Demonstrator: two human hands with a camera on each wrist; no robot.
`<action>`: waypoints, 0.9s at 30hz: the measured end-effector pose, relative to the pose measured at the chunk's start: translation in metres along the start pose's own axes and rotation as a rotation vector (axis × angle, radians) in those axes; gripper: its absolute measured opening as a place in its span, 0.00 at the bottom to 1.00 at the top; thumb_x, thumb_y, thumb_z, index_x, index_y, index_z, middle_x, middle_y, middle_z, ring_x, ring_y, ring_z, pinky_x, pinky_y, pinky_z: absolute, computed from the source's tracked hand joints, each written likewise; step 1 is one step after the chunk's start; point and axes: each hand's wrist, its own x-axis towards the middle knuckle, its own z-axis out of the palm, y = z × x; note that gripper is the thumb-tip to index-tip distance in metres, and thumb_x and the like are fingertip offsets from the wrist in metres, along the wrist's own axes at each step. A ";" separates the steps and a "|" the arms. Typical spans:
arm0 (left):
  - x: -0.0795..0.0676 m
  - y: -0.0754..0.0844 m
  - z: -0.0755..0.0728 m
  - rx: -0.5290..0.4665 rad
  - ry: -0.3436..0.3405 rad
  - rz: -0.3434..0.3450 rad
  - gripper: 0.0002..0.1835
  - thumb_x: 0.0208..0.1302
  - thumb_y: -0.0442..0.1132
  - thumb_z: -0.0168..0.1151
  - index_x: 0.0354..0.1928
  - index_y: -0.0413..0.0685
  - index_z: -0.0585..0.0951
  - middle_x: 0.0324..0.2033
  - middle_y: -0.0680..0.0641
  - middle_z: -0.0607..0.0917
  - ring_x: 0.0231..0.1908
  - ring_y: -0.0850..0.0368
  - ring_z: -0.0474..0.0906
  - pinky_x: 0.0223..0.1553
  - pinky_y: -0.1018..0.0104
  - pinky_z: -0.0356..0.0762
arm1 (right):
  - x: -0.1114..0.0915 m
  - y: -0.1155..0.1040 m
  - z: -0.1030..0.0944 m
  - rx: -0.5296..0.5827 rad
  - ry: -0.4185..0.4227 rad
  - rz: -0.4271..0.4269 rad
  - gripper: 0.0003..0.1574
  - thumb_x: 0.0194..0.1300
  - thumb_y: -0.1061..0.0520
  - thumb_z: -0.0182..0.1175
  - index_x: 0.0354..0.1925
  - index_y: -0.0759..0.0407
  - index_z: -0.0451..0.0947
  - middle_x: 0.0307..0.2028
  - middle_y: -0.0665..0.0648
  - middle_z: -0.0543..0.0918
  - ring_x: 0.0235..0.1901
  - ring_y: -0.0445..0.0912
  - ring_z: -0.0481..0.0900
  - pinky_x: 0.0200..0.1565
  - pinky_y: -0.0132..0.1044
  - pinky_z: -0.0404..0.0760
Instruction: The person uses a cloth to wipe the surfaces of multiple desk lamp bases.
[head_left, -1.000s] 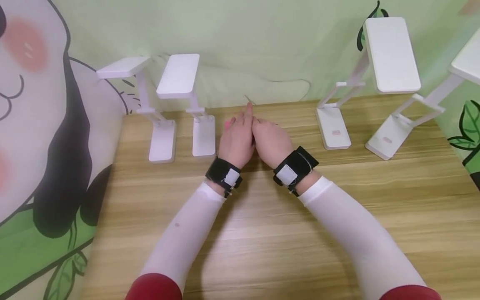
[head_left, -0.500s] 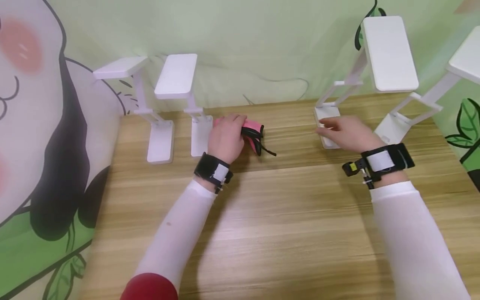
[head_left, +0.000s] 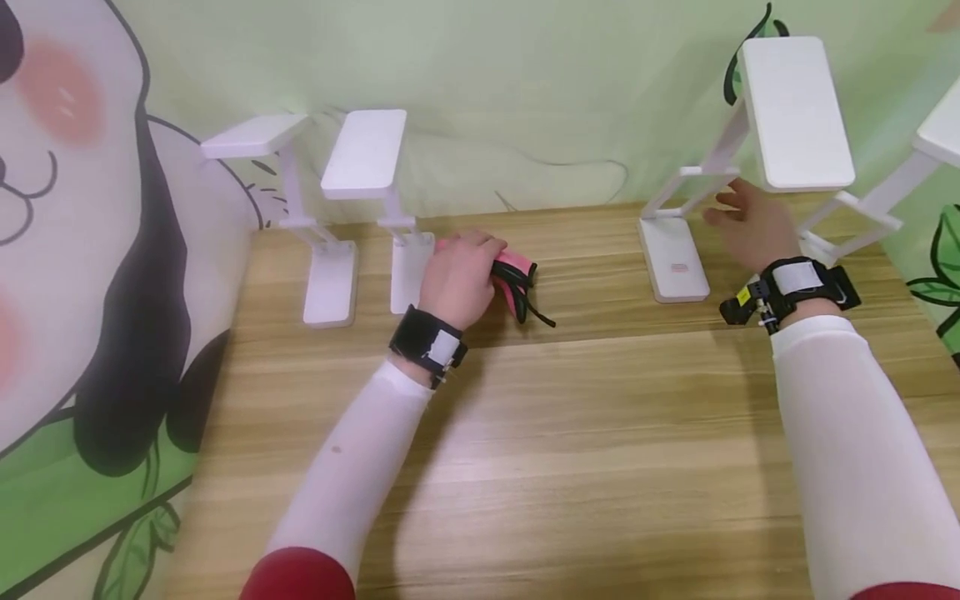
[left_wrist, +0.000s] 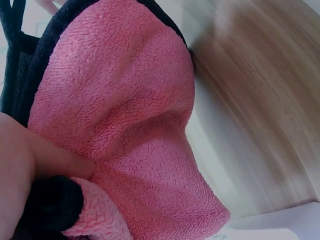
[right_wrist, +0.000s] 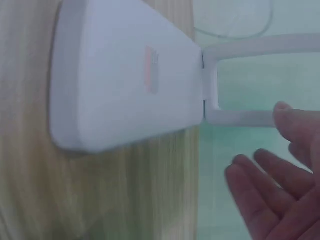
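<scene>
Gripped pink cloth (left_wrist: 130,112) in left hand (head_left: 459,283); reached right hand (head_left: 761,232) in beside white lamp (head_left: 799,117).
Curled left hand over the black-trimmed cloth, low at the worktop (head_left: 525,450), probably to keep soft folds gathered beneath the palm. Held right hand loose, gripping nothing, with a gap between thumb and fingers; brought thumb close to the hinged arm (right_wrist: 240,118), just left of that hand, but could not tell whether touching. Saw base (head_left: 671,250) lying flat in front of the right hand, presumably to steady the raised panel. Compared with half a second earlier, moved right hand from over the base to farther back, between this lamp and a second lamp (head_left: 943,132); kept left hand on the cloth.
</scene>
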 end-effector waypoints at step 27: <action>-0.012 0.013 -0.022 -0.055 0.070 0.035 0.26 0.49 0.26 0.60 0.54 0.50 0.79 0.53 0.48 0.82 0.53 0.51 0.77 0.47 0.55 0.80 | 0.003 -0.051 0.050 0.091 0.187 -0.220 0.17 0.65 0.50 0.55 0.47 0.59 0.75 0.41 0.57 0.81 0.33 0.44 0.74 0.37 0.32 0.69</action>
